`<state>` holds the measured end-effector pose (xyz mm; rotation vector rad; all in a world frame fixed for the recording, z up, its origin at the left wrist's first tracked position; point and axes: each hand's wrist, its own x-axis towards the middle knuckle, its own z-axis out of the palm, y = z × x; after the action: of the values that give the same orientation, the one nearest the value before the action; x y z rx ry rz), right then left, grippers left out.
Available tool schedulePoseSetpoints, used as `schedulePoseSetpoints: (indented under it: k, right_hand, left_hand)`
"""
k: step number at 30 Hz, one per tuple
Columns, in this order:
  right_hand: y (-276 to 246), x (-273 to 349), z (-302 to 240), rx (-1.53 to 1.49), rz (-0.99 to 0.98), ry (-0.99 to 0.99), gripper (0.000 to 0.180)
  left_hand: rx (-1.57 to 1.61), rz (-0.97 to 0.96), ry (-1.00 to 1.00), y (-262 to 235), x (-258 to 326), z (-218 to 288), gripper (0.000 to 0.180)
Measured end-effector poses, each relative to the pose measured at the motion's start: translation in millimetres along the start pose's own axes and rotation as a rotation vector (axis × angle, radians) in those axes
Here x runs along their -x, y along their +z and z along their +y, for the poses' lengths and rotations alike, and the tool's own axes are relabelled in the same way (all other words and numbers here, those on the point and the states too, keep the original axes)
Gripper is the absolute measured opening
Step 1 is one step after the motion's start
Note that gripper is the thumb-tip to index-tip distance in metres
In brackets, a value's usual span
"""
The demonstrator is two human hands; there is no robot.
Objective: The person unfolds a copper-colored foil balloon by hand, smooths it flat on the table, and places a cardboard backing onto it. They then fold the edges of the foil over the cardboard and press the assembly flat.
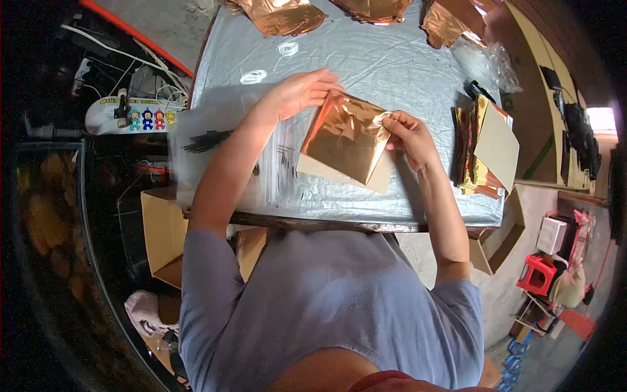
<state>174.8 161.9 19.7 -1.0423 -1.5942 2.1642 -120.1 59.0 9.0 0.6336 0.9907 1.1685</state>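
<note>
A flat, folded piece of shiny copper-coloured foil (346,134) is tilted in front of me, over a silvery covered table (366,65). My right hand (413,138) pinches its right corner between thumb and fingers. Slightly blurred, my left hand (307,93) is open with fingers stretched out at the foil's upper left corner; whether it touches cannot be made out. Beneath the foil, a pale beige card (320,168) shows along the lower edge. Under and beside my left forearm lies a stack of clear plastic bags (271,176) with dark marks.
More copper foil pieces (281,16) lie along the far edge. At the right stand a stack of foil and cards (480,147) and crumpled clear plastic (486,65). Two coils of white string (253,77) lie far left. Cardboard boxes (163,228) flank the table, with a skateboard (130,116) at the left.
</note>
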Motion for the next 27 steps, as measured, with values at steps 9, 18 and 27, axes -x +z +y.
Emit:
schedulePoseSetpoints:
  k: [9,18,27]
  right_hand:
    - [2.4,11.5,19.7,0.099,0.260,-0.132,0.014]
    - [-4.2,10.3,24.5,0.564,0.383,-0.256,0.021]
    - [-4.2,12.6,20.9,0.860,0.454,-0.333,0.024]
  left_hand:
    - [-0.649,0.381,0.332,31.6,54.0,-21.9,0.025]
    - [-1.253,0.267,0.450,124.6,130.1,-59.7,0.042]
    - [-1.552,0.316,0.633,150.9,103.6,-97.8,0.070]
